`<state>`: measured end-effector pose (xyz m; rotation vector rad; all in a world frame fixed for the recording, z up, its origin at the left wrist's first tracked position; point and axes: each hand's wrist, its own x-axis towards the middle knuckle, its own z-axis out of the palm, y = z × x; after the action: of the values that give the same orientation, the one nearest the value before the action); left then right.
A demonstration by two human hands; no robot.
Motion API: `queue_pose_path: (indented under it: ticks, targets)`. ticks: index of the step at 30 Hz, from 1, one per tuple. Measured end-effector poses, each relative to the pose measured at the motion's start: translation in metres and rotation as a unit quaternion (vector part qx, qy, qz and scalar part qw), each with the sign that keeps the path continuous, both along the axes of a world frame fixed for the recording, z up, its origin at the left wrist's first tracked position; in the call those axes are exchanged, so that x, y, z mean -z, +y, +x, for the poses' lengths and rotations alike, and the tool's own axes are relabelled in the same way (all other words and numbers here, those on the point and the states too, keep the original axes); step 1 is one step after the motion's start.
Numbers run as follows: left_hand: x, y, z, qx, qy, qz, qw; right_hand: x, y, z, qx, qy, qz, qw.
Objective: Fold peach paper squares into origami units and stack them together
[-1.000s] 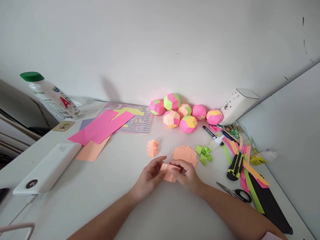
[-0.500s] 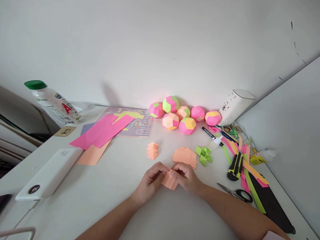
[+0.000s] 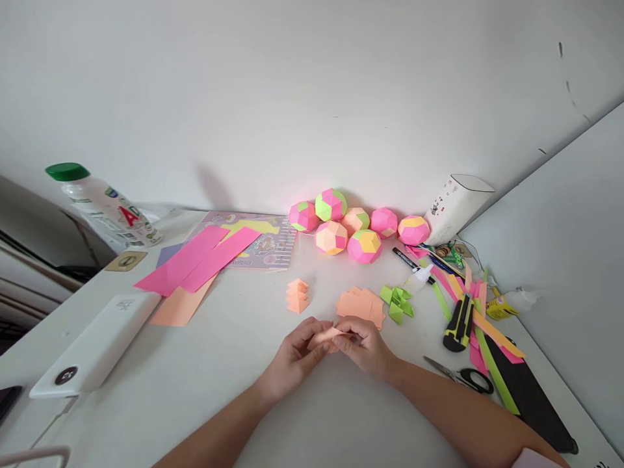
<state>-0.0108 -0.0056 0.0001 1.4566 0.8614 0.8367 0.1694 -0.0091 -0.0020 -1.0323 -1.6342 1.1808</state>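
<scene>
The person's left hand [image 3: 295,352] is curling partway closed, with thumb and fingers pinching one end of a small peach paper [image 3: 325,337], while the right hand [image 3: 366,342] is holding the other end in a similar half-closed pinch. The paper is sitting between the two sets of fingertips, low in front of the person and just on the near side of a stack of peach pieces [image 3: 361,305]; its middle is bending, though the fingers are hiding its edges, so whether these are meeting cannot be told. The step in hand seems to be shaping a crease, and doing it well would mean that one hand is steadying the paper while the other is matching corner to corner before any hard pressing. Thin paper is likely to be slipping or skewing if both thumbs are pushing at once, so a light grip and a slow stroke outward from the middle would be serving best. The peach folded pieces [image 3: 297,296], nesting to the left of the stack, and the green folded pieces [image 3: 398,303], lying just right of it, are showing crisp edges worth matching.
</scene>
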Motion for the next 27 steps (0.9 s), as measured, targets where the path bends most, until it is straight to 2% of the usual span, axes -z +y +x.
queue_pose_path:
  ticks: [5, 9, 12, 22, 27]
  targets:
    - [-0.0047, -0.0004, 0.0025, -0.002, 0.075, 0.065, 0.995, -0.0005, -0.0013, -0.0003, 0.006, 0.025, -0.036, 0.999]
    - [-0.0052, -0.0003, 0.0029, -0.001, 0.085, 0.1, 0.991, 0.0041, -0.0013, -0.0003, 0.034, 0.047, -0.059, 0.997]
    - [-0.0042, -0.0006, 0.003, -0.003, 0.089, 0.111, 0.99, 0.0062, -0.0002, 0.0, 0.031, 0.053, -0.054, 0.997]
    - [-0.0036, -0.0028, 0.0032, 0.011, 0.09, 0.076, 0.993, 0.0028, 0.0016, 0.0014, 0.006, 0.063, -0.038, 0.997]
    - [-0.003, -0.004, 0.0042, 0.008, 0.043, 0.016, 0.999, 0.0007, 0.0013, 0.0012, 0.015, 0.045, -0.019, 0.999]
